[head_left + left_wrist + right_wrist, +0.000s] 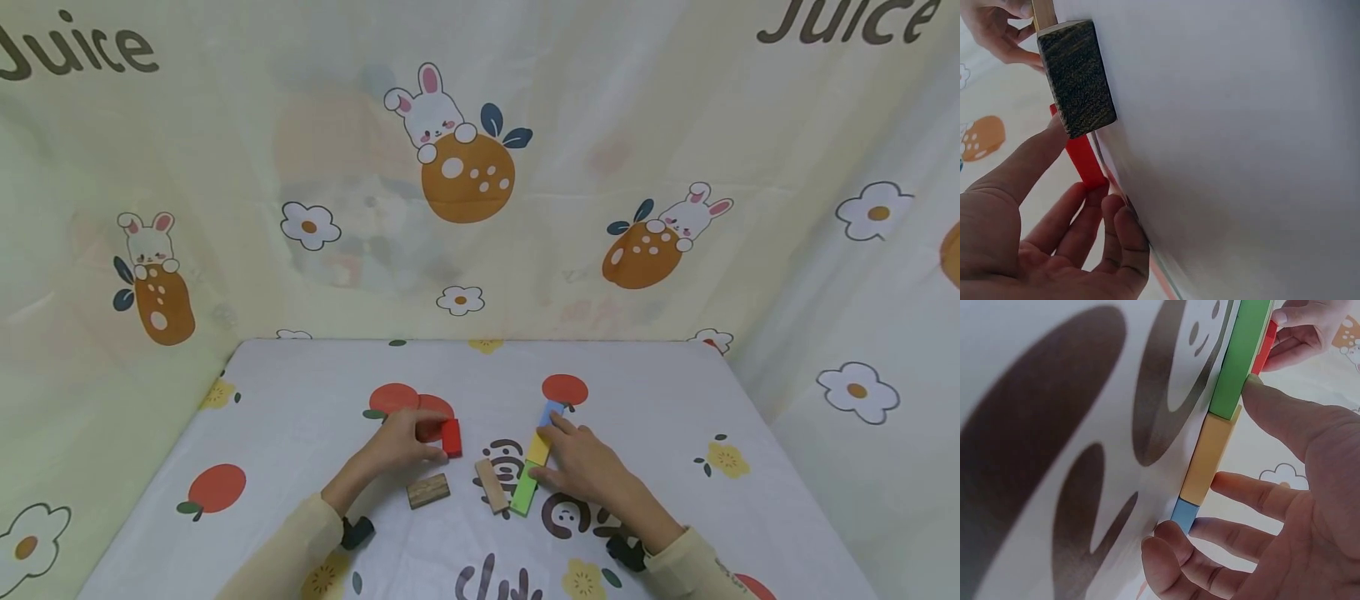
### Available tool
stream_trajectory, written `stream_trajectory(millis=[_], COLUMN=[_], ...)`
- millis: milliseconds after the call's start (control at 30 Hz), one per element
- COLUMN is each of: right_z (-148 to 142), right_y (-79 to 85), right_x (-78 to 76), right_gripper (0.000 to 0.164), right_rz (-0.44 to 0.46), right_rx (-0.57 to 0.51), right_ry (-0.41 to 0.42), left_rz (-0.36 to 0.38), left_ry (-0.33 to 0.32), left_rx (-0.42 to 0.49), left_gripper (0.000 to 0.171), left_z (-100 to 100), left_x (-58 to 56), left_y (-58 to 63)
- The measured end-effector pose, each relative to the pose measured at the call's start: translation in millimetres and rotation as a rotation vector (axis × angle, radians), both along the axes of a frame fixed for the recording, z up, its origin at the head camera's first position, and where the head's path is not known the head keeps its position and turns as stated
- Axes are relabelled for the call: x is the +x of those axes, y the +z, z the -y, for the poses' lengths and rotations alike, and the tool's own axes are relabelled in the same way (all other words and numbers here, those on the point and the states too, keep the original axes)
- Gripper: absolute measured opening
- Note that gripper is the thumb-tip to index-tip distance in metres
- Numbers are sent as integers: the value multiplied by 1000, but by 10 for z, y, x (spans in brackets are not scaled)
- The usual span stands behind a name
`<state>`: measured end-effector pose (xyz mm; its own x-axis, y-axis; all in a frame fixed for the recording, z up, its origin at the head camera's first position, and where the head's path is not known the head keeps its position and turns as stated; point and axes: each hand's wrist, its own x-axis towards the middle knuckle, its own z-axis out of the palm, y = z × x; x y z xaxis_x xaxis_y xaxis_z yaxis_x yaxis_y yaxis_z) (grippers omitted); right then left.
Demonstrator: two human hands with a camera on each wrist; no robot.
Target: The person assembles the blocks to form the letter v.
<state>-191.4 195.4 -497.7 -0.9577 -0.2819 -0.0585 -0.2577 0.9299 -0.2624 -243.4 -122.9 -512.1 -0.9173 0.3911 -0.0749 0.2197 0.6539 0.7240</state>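
In the head view, the left hand [397, 437] pinches a red block [452, 438] between thumb and fingers, just beside a printed apple [393, 398] on the pale desk [645, 400]. A brown wood-grain block [427, 491] lies near that hand, on the side toward the person. The right hand [588, 471], its fingers spread, touches a slanting row: a blue block [552, 411] at the far end, a yellow block [537, 448] in the middle and a green block [523, 490] nearest the person. A light wooden block [491, 486] lies between the brown and green ones. Behind the desk hangs a curtain [570, 50] printed with rabbits and flowers.

In the left wrist view, the wood-grain block covers part of the red one; the thumb is at its upper end and fingers are at its lower end.

In the right wrist view, the three row blocks meet end to end. The thumb tip rests at the green block's edge, one finger reaches the yellow, and another the blue.
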Motion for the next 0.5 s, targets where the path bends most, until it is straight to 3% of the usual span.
stream_trajectory(millis=[500], right_z=[-5], right_y=[-7], right_x=[-1], right_gripper=[72], right_rz=[5], right_rx=[-4], right_ry=[-6], left_rz=[83], left_ry=[155], left_rx=[88], left_gripper=[55], left_z=[-38], left_x=[57], left_y=[37])
